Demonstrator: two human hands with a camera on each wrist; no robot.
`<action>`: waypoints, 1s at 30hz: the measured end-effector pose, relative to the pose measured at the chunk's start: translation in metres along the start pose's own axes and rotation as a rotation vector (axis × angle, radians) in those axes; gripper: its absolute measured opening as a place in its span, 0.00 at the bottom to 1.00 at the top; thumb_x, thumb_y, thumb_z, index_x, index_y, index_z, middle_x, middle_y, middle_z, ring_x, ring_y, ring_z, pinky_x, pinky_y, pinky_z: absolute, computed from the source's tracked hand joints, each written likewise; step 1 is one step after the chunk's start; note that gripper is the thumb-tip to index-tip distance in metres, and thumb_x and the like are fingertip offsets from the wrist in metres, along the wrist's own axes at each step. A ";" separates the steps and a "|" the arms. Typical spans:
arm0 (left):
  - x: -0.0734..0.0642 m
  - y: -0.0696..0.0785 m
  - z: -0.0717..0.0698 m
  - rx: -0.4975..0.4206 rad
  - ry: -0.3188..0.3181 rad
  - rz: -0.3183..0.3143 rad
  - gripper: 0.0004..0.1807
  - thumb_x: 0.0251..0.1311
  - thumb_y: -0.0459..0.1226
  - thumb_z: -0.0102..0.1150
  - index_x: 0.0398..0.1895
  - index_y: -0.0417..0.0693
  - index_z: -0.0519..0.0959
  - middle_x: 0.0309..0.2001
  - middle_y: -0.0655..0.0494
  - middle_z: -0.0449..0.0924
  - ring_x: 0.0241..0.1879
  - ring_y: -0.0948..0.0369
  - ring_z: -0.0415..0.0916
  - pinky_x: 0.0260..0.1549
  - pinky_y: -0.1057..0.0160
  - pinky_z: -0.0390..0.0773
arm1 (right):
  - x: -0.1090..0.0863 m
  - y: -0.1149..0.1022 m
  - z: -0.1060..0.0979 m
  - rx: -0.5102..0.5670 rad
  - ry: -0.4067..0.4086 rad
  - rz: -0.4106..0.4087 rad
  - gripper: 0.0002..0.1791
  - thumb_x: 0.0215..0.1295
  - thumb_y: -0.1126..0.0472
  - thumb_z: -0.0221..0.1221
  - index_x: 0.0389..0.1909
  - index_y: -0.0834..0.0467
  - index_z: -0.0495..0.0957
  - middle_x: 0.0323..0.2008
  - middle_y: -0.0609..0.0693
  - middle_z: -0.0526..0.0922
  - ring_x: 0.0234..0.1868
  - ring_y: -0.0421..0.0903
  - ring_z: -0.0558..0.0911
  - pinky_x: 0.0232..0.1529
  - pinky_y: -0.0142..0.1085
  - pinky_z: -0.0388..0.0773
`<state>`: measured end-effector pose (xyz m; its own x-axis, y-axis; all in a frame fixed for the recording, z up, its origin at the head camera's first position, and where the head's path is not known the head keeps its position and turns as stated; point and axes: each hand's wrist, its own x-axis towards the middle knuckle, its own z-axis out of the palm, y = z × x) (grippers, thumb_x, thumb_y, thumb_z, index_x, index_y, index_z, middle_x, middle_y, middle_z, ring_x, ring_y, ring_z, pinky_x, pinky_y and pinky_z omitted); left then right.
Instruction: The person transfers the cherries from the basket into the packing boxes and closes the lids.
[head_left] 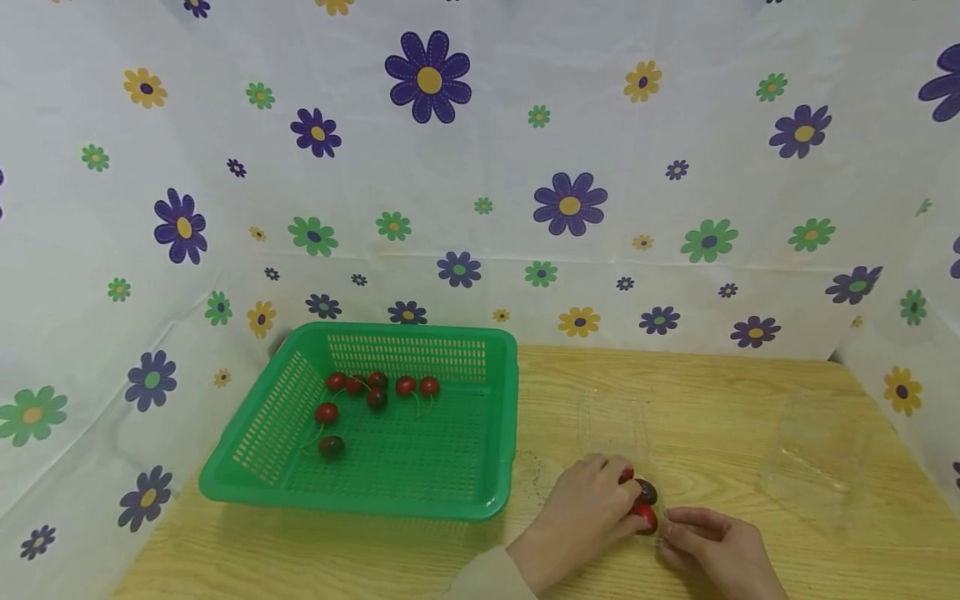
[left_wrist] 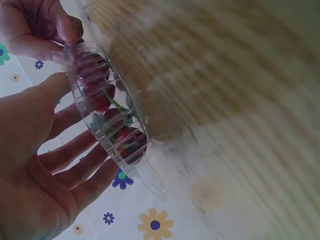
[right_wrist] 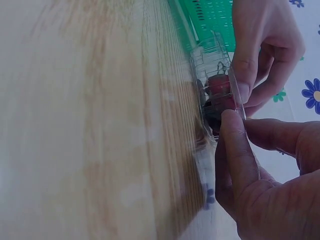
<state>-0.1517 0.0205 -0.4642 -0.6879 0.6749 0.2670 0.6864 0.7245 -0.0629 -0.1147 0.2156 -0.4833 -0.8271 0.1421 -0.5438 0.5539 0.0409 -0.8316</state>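
Nr grn basket, R hand pinches clr box; L hand, fingers spread, over cherries.

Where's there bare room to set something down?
Bare tabletop lies between the clear lid and the clear plastic box at right, and in front of the green basket. It's crowded around the cherry container, between left hand and right hand.

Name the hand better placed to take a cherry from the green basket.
Probably the left hand: it is nearer the green basket, while the right hand pinches the clear container.
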 end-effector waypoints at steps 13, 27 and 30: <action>-0.003 -0.004 -0.012 -0.054 0.008 -0.014 0.14 0.70 0.56 0.58 0.42 0.62 0.86 0.48 0.64 0.81 0.42 0.66 0.78 0.41 0.71 0.79 | -0.001 -0.002 0.002 0.014 0.006 -0.002 0.21 0.64 0.68 0.67 0.56 0.74 0.78 0.34 0.52 0.90 0.34 0.49 0.91 0.38 0.38 0.88; -0.030 -0.018 -0.074 -0.225 -0.006 0.183 0.10 0.73 0.49 0.58 0.47 0.62 0.86 0.51 0.68 0.84 0.51 0.70 0.80 0.51 0.73 0.79 | 0.002 0.001 -0.001 0.021 -0.005 0.005 0.22 0.62 0.66 0.70 0.55 0.72 0.79 0.35 0.51 0.90 0.35 0.49 0.91 0.39 0.37 0.89; -0.038 -0.023 -0.082 -0.244 0.026 0.228 0.11 0.74 0.49 0.57 0.48 0.61 0.86 0.50 0.69 0.84 0.50 0.71 0.80 0.51 0.75 0.78 | 0.002 0.000 0.001 0.018 -0.006 0.002 0.23 0.63 0.66 0.69 0.55 0.73 0.79 0.35 0.51 0.90 0.35 0.48 0.90 0.39 0.37 0.88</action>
<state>-0.1224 -0.0333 -0.3937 -0.5057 0.8098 0.2974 0.8605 0.4980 0.1071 -0.1164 0.2152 -0.4850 -0.8268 0.1360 -0.5458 0.5533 0.0224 -0.8327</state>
